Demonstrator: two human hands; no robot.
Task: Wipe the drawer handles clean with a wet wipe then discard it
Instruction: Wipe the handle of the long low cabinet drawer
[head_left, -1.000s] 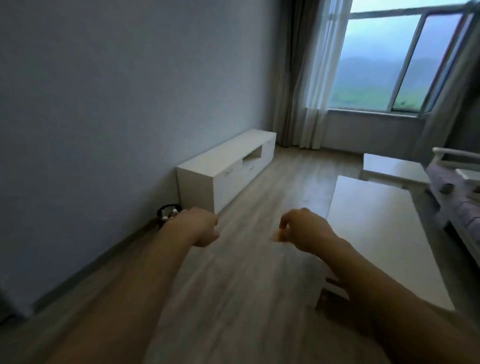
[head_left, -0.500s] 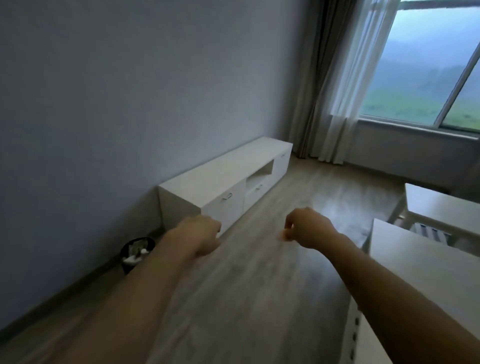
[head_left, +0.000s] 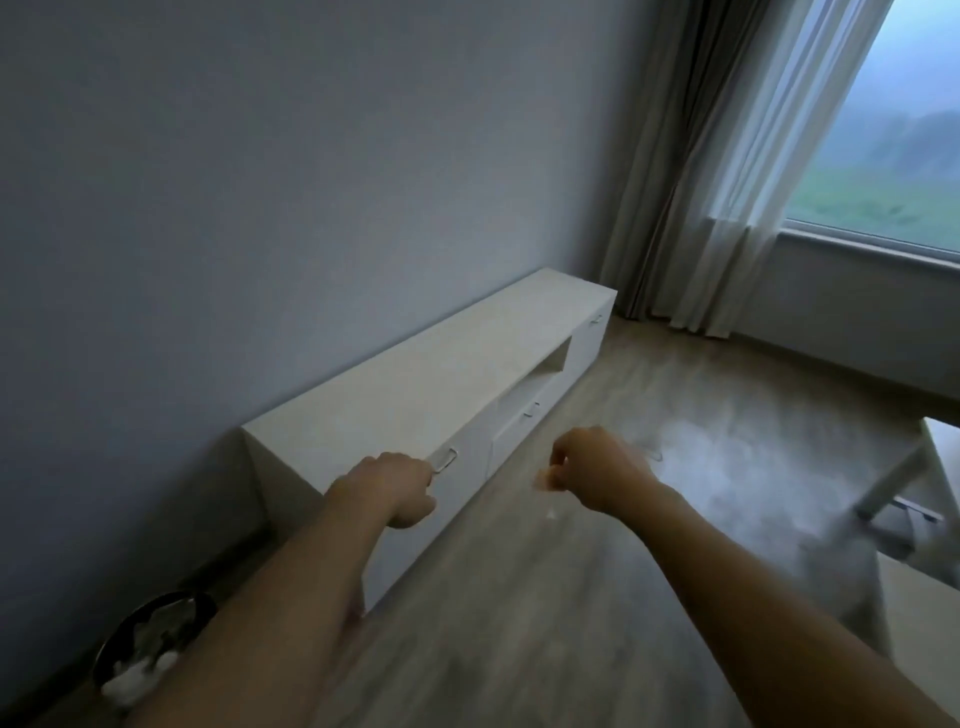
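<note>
Barely begun, I'd judge: no wipe visible. L hand (head_left: 389, 486) curled, empty-looking, just before cabinet's (head_left: 415, 384) near handle (head_left: 445, 460); R hand (head_left: 592, 467) off cabinet's front, fingers pinched, contents unclear. Discard bin (head_left: 150, 644) past cabinet's near end.

The left hand (head_left: 387, 486) shows only its back; its curled fingers are out of sight, and it covers one end of the nearest silver drawer handle (head_left: 447, 460). The right hand's (head_left: 597, 467) fingers (head_left: 560, 460) are blurred. The left forearm hides part of the round black waste bin (head_left: 150, 644). The white tabletop (head_left: 944, 462) runs off the right edge.
</note>
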